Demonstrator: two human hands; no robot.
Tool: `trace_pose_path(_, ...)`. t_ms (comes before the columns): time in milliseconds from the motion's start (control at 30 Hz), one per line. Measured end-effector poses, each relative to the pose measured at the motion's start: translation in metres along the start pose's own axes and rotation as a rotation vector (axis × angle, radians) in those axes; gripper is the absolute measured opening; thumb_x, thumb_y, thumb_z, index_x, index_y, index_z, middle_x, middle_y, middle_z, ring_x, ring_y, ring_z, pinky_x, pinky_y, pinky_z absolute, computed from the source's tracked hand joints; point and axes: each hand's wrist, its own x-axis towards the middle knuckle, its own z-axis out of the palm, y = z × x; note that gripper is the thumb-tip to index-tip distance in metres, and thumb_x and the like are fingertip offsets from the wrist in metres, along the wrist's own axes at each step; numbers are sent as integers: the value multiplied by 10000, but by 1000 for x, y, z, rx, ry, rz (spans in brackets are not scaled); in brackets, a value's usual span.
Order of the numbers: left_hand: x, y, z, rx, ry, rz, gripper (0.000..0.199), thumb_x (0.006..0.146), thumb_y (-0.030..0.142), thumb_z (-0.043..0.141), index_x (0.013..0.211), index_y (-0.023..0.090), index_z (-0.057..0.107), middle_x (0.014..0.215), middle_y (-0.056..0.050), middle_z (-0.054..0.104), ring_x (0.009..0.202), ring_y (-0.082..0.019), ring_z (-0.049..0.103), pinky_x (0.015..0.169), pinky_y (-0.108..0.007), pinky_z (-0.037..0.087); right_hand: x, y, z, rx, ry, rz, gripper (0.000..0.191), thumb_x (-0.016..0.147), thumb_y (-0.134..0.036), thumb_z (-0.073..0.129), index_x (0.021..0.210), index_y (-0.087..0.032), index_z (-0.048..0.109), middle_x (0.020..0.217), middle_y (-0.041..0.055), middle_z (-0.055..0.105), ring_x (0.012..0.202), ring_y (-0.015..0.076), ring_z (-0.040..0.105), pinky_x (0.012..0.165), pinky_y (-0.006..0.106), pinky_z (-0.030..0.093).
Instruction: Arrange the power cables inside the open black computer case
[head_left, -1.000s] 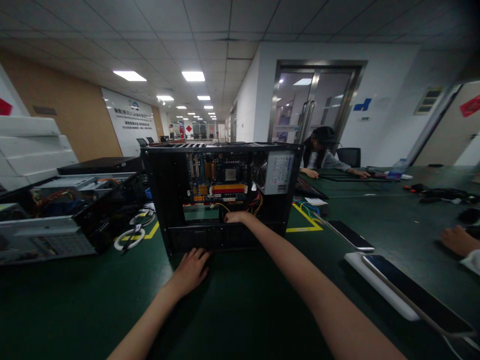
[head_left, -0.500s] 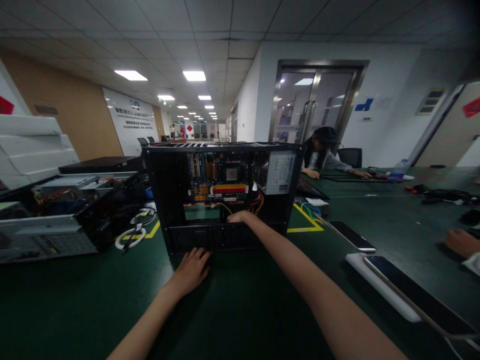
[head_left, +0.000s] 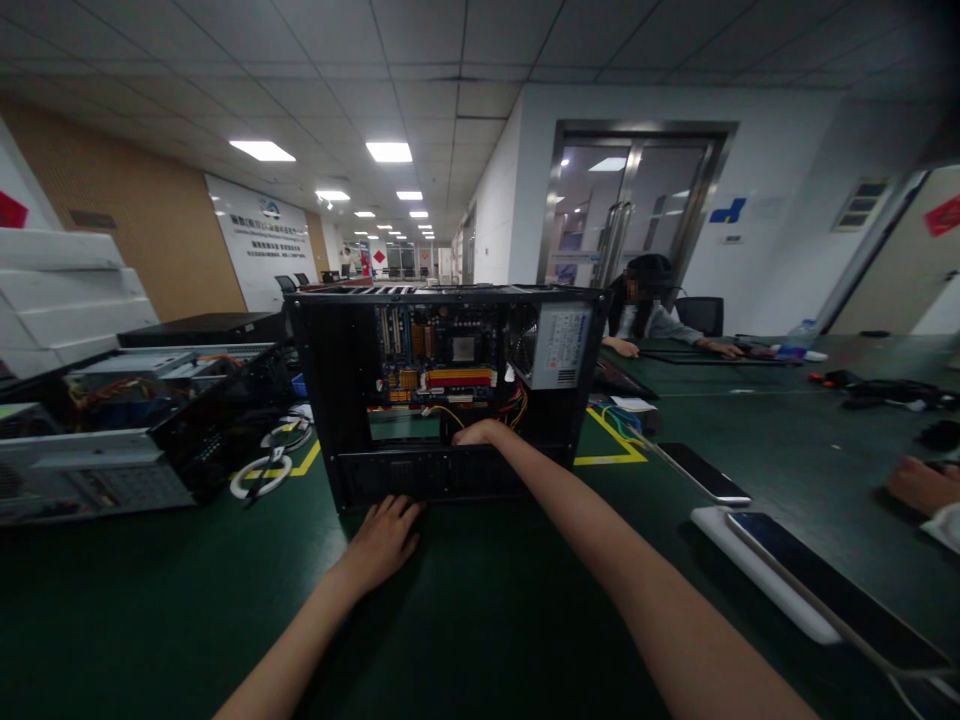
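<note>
A black computer case (head_left: 330, 390) stands in the middle of the table with its side open toward me. Inside it are a motherboard (head_left: 450, 345), a power supply (head_left: 559, 345) at the upper right and loose coloured wires (head_left: 517, 408). My right hand (head_left: 478, 434) reaches into the lower part of the case, over its front panel (head_left: 405, 478); the fingers are hidden behind that panel. On the table at the foot of the case lies my left hand (head_left: 386, 535), flat, fingers apart, with the tips by the bottom edge.
To the left is another opened computer case (head_left: 112, 475), with a coiled white cable (head_left: 259, 478) beside it. Phones (head_left: 705, 472) and a white slab-like object (head_left: 765, 575) lie at the right. A person (head_left: 649, 310) sits across the table; another person's hand (head_left: 922, 485) shows at the right edge.
Both my hands and the case keep their places. The other person's hand at the right edge has shifted slightly.
</note>
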Motion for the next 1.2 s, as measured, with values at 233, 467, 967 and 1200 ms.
trace_pose_path(233,0,2,-3,3,-5,-7,410,759,237,387,1169,247,370,1146,-51,429,1050,-217,378,856,-374,323,11,7,-2,-87,-40,1,222,663,-186,513,842,-104,617,719,39,633,558,120,584,573,227,445)
trace_pose_path(467,0,0,0,12,18,13,421,755,222,387,1174,251,354,1148,-48,425,1049,-216,379,855,-372,319,13,6,0,-184,46,-65,171,668,-169,506,781,-129,627,757,32,634,580,114,569,547,196,418)
trace_pose_path(967,-1,-2,2,15,26,24,407,770,235,395,1174,253,353,1143,-52,419,1045,-222,377,848,-377,334,-4,-2,2,60,398,-124,115,728,-205,529,703,-97,559,583,8,567,492,64,498,447,142,380)
trace_pose_path(1200,1,-2,3,22,6,15,417,767,231,391,1181,242,349,1145,-55,420,1051,-223,373,858,-375,328,-7,-4,-1,482,465,-151,118,731,-186,548,648,-111,510,466,-25,515,393,37,472,400,129,404)
